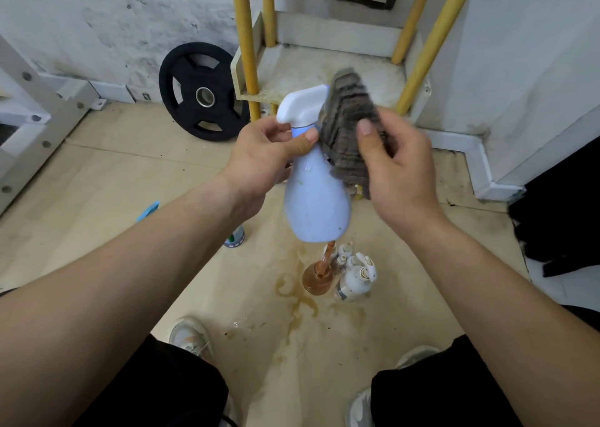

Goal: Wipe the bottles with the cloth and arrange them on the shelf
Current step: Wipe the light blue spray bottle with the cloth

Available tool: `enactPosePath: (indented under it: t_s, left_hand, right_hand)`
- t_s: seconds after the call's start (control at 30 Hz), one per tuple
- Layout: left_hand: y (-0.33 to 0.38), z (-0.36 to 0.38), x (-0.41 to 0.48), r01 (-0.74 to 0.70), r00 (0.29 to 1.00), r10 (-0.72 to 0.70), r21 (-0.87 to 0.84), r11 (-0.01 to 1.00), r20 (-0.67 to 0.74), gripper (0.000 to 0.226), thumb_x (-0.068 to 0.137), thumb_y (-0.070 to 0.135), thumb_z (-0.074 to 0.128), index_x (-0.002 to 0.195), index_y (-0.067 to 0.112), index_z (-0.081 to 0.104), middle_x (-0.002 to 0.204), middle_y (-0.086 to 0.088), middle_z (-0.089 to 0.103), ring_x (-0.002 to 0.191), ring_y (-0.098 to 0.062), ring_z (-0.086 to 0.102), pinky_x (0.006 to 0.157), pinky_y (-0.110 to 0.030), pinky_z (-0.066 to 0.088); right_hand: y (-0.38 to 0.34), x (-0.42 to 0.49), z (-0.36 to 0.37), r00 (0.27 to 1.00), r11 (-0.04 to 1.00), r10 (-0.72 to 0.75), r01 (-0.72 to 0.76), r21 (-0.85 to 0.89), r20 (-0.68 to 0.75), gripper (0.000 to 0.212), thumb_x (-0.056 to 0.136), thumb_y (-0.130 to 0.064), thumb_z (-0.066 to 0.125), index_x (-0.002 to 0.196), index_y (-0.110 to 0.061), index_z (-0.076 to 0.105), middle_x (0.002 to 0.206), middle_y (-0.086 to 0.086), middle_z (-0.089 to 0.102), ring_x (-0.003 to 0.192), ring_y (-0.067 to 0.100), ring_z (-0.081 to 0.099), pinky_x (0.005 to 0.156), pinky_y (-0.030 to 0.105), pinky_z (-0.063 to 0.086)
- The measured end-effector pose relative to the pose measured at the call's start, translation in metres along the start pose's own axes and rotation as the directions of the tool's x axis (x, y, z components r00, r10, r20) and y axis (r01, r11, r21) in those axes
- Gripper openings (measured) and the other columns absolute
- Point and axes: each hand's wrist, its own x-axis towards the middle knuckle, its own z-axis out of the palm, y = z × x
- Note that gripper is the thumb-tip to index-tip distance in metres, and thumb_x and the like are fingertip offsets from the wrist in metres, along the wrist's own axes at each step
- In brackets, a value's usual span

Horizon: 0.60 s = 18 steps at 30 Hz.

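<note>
Thumb and fingers of our left hand (263, 163) pinch the neck of the pale-blue spray bottle (316, 205), held between both hands — our right hand (402, 179) grips the grey cloth (347, 127) against its trigger head.

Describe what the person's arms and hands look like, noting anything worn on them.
The left forearm and right forearm are bare to the frame edge; no sleeves show. The left hand and right hand wear no gloves, and no rings, watch or bracelet are visible. The nails that show are short and unpainted.
</note>
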Motion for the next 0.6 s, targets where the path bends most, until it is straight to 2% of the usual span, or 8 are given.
enactPosePath:
  t_s: [0.07, 0.1, 0.17, 0.23, 0.3, 0.4, 0.5, 0.6]
  left_hand:
    - [0.001, 0.004, -0.001, 0.017, 1.0, -0.016, -0.023, 1.0, 0.022, 0.019, 0.094, 0.009, 0.068, 0.108, -0.003, 0.067, 0.082, -0.001, 0.069, 0.066, -0.01, 0.065, 0.063, -0.025, 0.054]
    - [0.002, 0.006, -0.002, 0.036, 0.999, -0.035, -0.044, 0.998, 0.022, 0.01, 0.095, 0.005, 0.063, 0.102, 0.002, 0.07, 0.075, 0.003, 0.069, 0.06, -0.008, 0.062, 0.062, -0.023, 0.052]
    - [0.002, 0.01, -0.003, 0.084, 0.996, -0.082, -0.099, 0.992, 0.016, 0.023, 0.096, 0.002, 0.055, 0.093, 0.016, 0.073, 0.066, 0.008, 0.067, 0.053, -0.005, 0.059, 0.064, -0.024, 0.05]
    - [0.005, 0.012, -0.004, 0.118, 0.993, -0.116, -0.159, 0.98, 0.022, 0.024, 0.097, 0.005, 0.055, 0.094, 0.02, 0.074, 0.069, 0.008, 0.068, 0.052, -0.006, 0.059, 0.067, -0.026, 0.049]
    - [0.005, 0.012, -0.003, 0.144, 0.989, -0.144, -0.204, 0.968, 0.015, 0.02, 0.096, 0.007, 0.057, 0.1, 0.019, 0.073, 0.07, 0.007, 0.066, 0.052, -0.008, 0.057, 0.061, -0.022, 0.049]
    - [0.006, 0.009, -0.002, 0.139, 0.988, -0.153, -0.258, 0.956, -0.031, 0.01, 0.096, 0.012, 0.064, 0.103, 0.016, 0.069, 0.076, 0.003, 0.065, 0.06, -0.011, 0.056, 0.059, -0.019, 0.048]
    - [0.005, 0.005, -0.001, 0.117, 0.989, -0.137, -0.285, 0.951, -0.054, 0.011, 0.097, 0.021, 0.066, 0.094, 0.012, 0.07, 0.078, 0.002, 0.071, 0.061, -0.01, 0.063, 0.06, -0.02, 0.053]
    - [0.002, -0.001, 0.0, 0.105, 0.986, -0.135, -0.268, 0.958, -0.099, 0.012, 0.097, 0.023, 0.067, 0.092, 0.013, 0.069, 0.083, -0.001, 0.07, 0.064, -0.012, 0.064, 0.064, -0.024, 0.054]
  right_hand:
    - [0.003, -0.009, 0.008, 0.99, 0.987, -0.05, 0.069, -0.145, 0.134, 0.033, 0.104, -0.021, 0.05, 0.134, -0.021, 0.064, 0.114, -0.008, 0.072, 0.108, 0.015, 0.067, 0.091, 0.045, 0.056]
    - [0.007, -0.013, 0.013, 0.978, 0.96, -0.081, 0.128, -0.248, 0.193, 0.04, 0.104, -0.02, 0.048, 0.143, -0.017, 0.057, 0.127, -0.001, 0.069, 0.119, 0.019, 0.062, 0.1, 0.044, 0.052]
    - [0.014, -0.017, 0.019, 0.953, 0.877, -0.138, 0.244, -0.414, 0.269, 0.05, 0.104, -0.02, 0.043, 0.152, -0.008, 0.044, 0.145, 0.009, 0.057, 0.136, 0.029, 0.048, 0.113, 0.045, 0.04]
    - [0.017, -0.018, 0.021, 0.938, 0.809, -0.177, 0.31, -0.499, 0.297, 0.053, 0.103, -0.022, 0.04, 0.153, -0.003, 0.039, 0.147, 0.014, 0.055, 0.14, 0.035, 0.043, 0.117, 0.045, 0.034]
    - [0.019, -0.019, 0.022, 0.933, 0.754, -0.185, 0.337, -0.565, 0.309, 0.057, 0.103, -0.029, 0.035, 0.152, -0.001, 0.04, 0.145, 0.015, 0.056, 0.139, 0.035, 0.043, 0.118, 0.049, 0.033]
    - [0.023, -0.025, 0.025, 0.925, 0.715, -0.204, 0.364, -0.597, 0.32, 0.058, 0.103, -0.032, 0.033, 0.148, 0.003, 0.044, 0.137, 0.019, 0.061, 0.13, 0.028, 0.042, 0.116, 0.038, 0.028]
    - [0.027, -0.033, 0.028, 0.929, 0.85, 0.042, 0.161, -0.502, 0.369, 0.055, 0.106, -0.037, 0.032, 0.155, -0.012, 0.035, 0.141, 0.01, 0.055, 0.131, 0.025, 0.045, 0.106, 0.039, 0.038]
    - [0.033, -0.039, 0.028, 0.912, 0.938, 0.158, -0.019, -0.347, 0.378, 0.044, 0.105, -0.04, 0.034, 0.142, -0.02, 0.047, 0.133, -0.001, 0.059, 0.122, 0.018, 0.054, 0.096, 0.037, 0.044]
